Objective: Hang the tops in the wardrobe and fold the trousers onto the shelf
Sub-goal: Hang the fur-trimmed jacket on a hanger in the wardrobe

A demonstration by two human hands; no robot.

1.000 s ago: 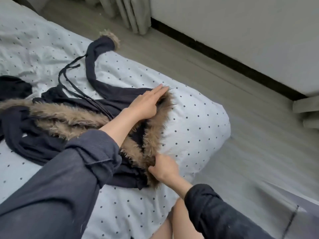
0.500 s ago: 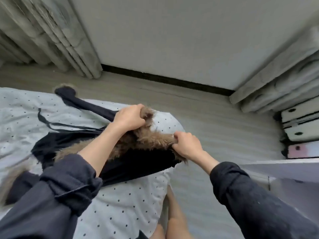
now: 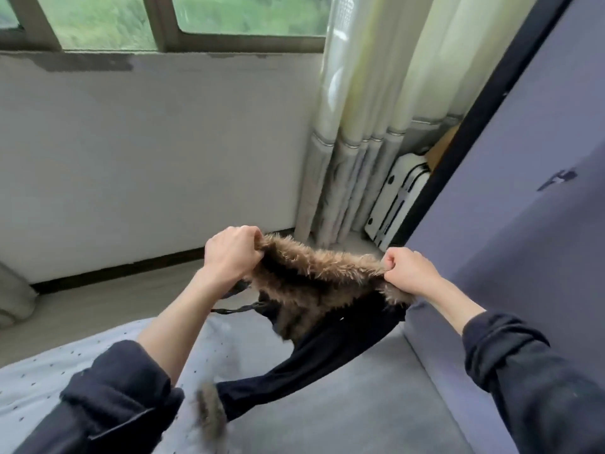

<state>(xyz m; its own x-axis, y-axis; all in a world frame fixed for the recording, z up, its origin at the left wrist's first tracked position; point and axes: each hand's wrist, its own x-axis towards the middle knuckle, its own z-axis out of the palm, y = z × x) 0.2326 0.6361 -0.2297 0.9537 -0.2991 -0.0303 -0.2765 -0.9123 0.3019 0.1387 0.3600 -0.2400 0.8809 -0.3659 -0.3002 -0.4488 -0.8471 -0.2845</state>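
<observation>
**Head view: fur-collared top lifted off the bed, ready for a hanger**

Head camera looks down on both arms stretched forward, and between them hangs one dark top with a brown fur collar point(image 3: 314, 273). The left hand point(image 3: 230, 253) has its fingers curled tight round one end of the fur trim; the right hand point(image 3: 411, 268) pinches the other end in a closed fist. So each grip is clamped on the garment, and the collar is held taut and level between them, up in the air above the edge of the bed point(image 3: 39, 371). The body of the top sags below, and one sleeve trails down to a fur cuff point(image 3: 209, 414) near the left forearm.

To do this step well, I would say the collar should be kept spread wide so the shoulders sit square for a hanger. The trailing sleeve and the thin drawstring point(image 3: 234, 310) below the left wrist ought to be lifted free so they do not drag or snag on the way to the wardrobe. A gentle shake would let the body hang straight.

Counted: one top, two hands, one fur cuff in sight, one drawstring. One curtain point(image 3: 357, 158) hangs by the window point(image 3: 163, 24). No trousers, hanger or shelf show here, and the purple panel point(image 3: 523, 191) at right may be the wardrobe, though I cannot be sure.
</observation>
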